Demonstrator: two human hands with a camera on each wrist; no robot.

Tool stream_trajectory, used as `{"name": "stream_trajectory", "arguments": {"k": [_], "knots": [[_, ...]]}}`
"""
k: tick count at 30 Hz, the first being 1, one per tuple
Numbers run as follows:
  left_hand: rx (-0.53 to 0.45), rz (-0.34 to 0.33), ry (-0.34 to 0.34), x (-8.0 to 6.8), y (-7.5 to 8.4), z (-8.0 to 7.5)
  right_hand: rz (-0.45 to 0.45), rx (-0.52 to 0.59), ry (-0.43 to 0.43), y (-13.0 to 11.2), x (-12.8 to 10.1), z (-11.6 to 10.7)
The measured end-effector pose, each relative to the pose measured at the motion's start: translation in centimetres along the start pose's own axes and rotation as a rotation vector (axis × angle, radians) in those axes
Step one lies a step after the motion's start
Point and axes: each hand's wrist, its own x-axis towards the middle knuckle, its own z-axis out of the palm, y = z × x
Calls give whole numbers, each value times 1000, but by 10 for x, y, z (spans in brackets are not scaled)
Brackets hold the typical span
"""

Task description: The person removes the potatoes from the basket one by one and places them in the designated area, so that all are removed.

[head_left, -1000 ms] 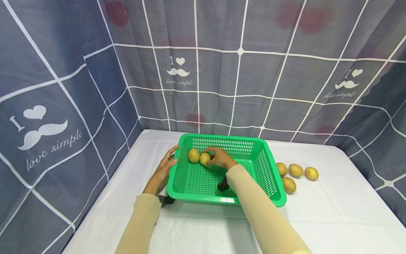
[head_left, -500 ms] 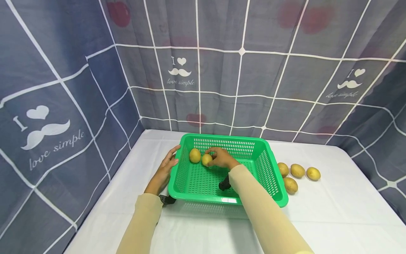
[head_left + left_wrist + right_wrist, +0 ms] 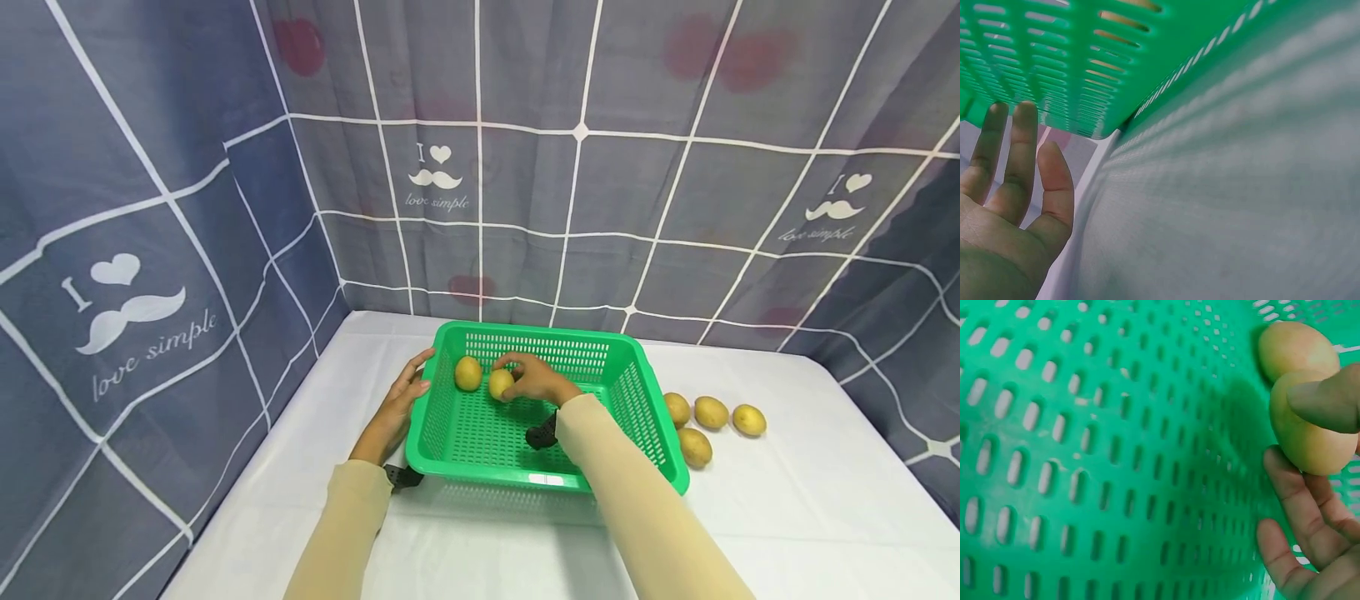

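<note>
In the head view, a green plastic basket (image 3: 487, 476) with slotted walls stands on the white-covered table. My right hand (image 3: 534, 379) reaches inside and pinches a yellow-brown potato (image 3: 500, 385) between thumb and fingers, near the basket's back left. A second potato (image 3: 468, 374) lies just left of it on the basket floor. The right wrist view shows the held potato (image 3: 1310, 434) under my thumb, low over the slotted floor. My left hand (image 3: 397, 408) is at the basket's left rim. Its fingers (image 3: 1021, 144) extend along the outer wall in the left wrist view, loosely bent.
Several loose potatoes (image 3: 711, 412) lie on the table (image 3: 810, 483) to the right of the basket. A grey checked curtain (image 3: 540, 183) hangs behind the table, and another stretch of it (image 3: 172, 333) runs along the left side.
The potato in my right hand has shifted slightly right, so the gap to the other potato is a little wider. The head view has shifted slightly. My left hand stays at the rim.
</note>
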Motion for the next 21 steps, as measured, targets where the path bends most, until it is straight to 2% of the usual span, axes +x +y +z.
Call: {"name": "stream_trajectory", "arguments": {"k": [8, 14, 21], "knots": [[-8, 24, -7, 0, -1, 2, -4, 33, 3, -2, -10, -11], [4, 8, -4, 0, 0, 1, -70, 130, -21, -4, -14, -21], [20, -18, -6, 1, 2, 1, -129, 158, -36, -8, -21, -28]]}}
